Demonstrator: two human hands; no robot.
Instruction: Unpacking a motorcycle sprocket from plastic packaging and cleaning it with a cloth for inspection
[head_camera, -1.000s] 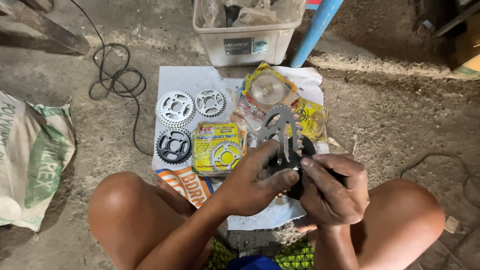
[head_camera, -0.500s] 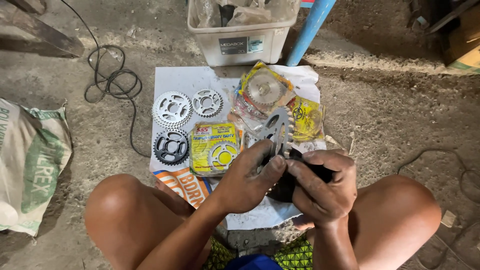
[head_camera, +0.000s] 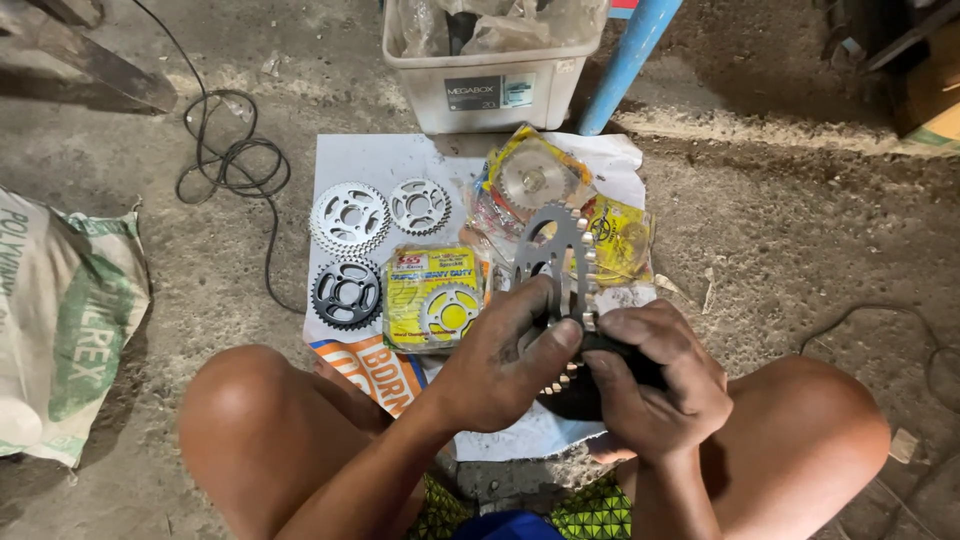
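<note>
My left hand (head_camera: 500, 355) and my right hand (head_camera: 655, 385) meet over a white sheet (head_camera: 370, 165) spread on the ground. Together they hold a grey steel sprocket (head_camera: 553, 245) standing on edge, with a black round part (head_camera: 575, 395) under it against my right palm. Small metal studs stick out of the sprocket's side. My left thumb and fingers pinch the sprocket's lower rim. My bare knees frame the sheet at left and right.
On the sheet lie two silver sprockets (head_camera: 350, 217), a black sprocket (head_camera: 346, 293) and yellow sprocket packets (head_camera: 432, 297). A clear plastic bin (head_camera: 490, 90) stands behind, beside a blue pole (head_camera: 632, 55). A black cable (head_camera: 232, 160) and a woven sack (head_camera: 60, 320) lie at left.
The sprocket has turned in my hands from nearly flat-on to edge-on. My hands stay together over the sheet's near right part.
</note>
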